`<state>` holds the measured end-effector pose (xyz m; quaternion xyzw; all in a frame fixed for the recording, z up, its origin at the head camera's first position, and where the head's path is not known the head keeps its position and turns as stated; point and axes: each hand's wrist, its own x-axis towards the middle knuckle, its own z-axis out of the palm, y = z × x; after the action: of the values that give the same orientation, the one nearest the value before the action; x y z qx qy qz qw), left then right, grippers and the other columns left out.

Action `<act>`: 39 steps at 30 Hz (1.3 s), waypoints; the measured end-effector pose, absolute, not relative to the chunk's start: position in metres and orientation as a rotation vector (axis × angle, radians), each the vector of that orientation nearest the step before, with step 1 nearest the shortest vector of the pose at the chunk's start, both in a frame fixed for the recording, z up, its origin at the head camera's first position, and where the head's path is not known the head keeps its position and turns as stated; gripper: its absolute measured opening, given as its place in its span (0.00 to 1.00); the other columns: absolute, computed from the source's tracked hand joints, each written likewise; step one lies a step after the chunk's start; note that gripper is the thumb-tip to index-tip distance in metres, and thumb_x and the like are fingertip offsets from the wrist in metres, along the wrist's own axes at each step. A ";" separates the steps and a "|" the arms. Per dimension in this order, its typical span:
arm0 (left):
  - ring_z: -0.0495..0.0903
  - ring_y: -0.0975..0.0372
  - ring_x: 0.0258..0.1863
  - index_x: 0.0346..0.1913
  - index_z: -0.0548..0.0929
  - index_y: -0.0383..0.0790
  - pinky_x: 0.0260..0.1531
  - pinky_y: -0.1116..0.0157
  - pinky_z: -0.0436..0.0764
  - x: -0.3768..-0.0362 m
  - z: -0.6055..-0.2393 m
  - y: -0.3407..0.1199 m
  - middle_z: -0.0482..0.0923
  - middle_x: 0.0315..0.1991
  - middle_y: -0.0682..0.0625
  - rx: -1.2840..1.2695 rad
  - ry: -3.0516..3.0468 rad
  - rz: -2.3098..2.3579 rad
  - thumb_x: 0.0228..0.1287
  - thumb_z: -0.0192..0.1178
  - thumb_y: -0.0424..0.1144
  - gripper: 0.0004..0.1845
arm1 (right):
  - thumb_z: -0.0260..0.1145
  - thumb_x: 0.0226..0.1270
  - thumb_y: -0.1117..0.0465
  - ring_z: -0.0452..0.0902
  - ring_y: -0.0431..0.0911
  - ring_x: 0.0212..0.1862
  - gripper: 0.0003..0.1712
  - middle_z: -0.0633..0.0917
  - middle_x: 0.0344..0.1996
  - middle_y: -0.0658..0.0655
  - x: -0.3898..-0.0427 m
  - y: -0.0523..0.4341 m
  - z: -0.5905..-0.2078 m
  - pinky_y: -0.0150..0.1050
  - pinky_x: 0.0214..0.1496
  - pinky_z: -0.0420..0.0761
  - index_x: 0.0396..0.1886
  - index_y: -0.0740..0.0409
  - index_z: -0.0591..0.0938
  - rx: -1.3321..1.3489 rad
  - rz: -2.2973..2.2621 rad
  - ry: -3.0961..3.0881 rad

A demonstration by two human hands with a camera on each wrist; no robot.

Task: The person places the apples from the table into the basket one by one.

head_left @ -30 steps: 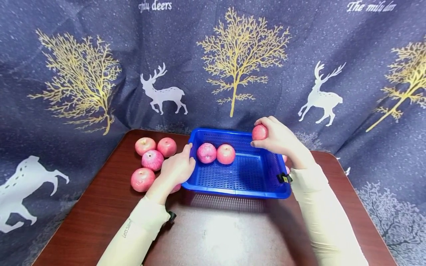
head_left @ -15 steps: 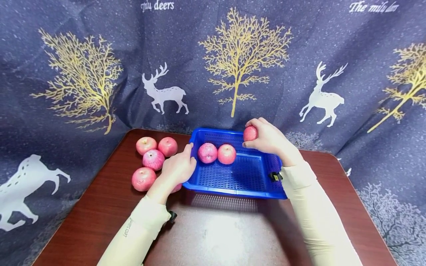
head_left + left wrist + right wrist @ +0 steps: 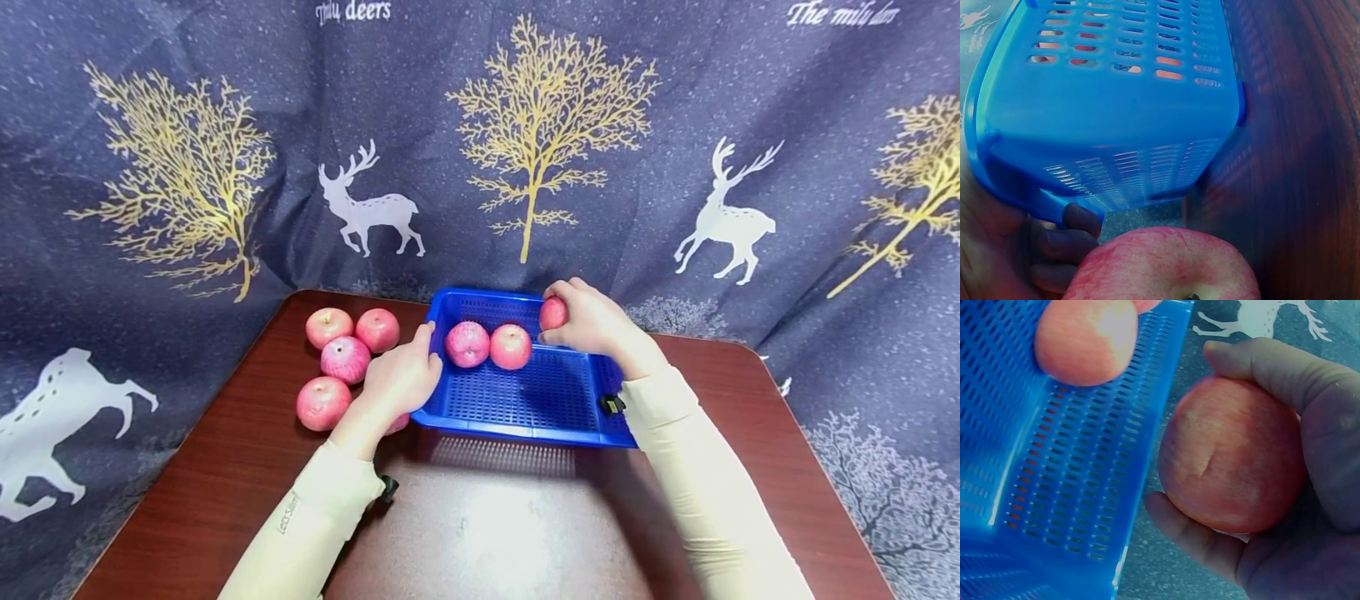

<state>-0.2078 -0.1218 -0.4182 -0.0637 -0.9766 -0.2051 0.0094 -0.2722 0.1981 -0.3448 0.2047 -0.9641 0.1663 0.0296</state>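
My right hand [image 3: 592, 321] cups an apple [image 3: 553, 313] over the blue basket [image 3: 525, 400], beside two apples already inside. My left hand [image 3: 401, 379] grips the basket's left rim to steady it.

Bright overhead glare, blurry wrist views

A dark navy curtain [image 3: 480, 125] hangs across the whole back of the scene, speckled with pale dots like snow. Golden bare-branched trees [image 3: 543, 108] spread over it, with white deer [image 3: 367, 208] stepping between them, and white lettering [image 3: 352, 12] runs along the top edge. In front stands a reddish-brown wooden table [image 3: 480, 525] with rounded corners, its polished top catching a soft bright glare near the front edge. The fabric drapes down past both table sides.
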 end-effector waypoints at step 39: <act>0.90 0.41 0.47 0.88 0.62 0.47 0.41 0.41 0.88 -0.207 -0.417 -0.122 0.89 0.58 0.36 -0.178 -3.048 -0.641 0.85 0.52 0.51 0.35 | 0.88 0.55 0.47 0.84 0.61 0.55 0.41 0.83 0.57 0.63 -0.280 0.194 -0.392 0.60 0.60 0.83 0.66 0.56 0.84 0.687 0.370 -3.134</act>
<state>-0.2071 -0.1216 -0.4172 -0.0571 -0.9769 -0.2056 0.0108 -0.2800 0.1936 -0.3923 0.2126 -0.9694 0.1144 -0.0440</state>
